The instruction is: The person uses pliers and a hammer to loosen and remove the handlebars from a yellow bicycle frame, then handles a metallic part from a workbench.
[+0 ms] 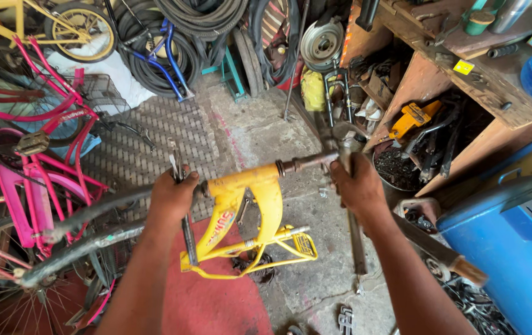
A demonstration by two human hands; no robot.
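Note:
A yellow bicycle frame piece (259,211) with a rusty steerer tube (306,163) hangs in front of me over the floor. My left hand (171,197) grips a metal spanner (178,167) at the frame's left end. At the tube's right end my right hand (359,186) is closed on a long wrench (356,239). The wrench head (346,138) sits at the tube's tip.
Pink bicycles (36,180) stand at the left, with a wheel (24,291) by my left arm. Tyres (179,37) hang at the back. A wooden workbench (464,68) with tools is at the right, a blue drum (508,248) below it. A red mat (216,298) covers the floor.

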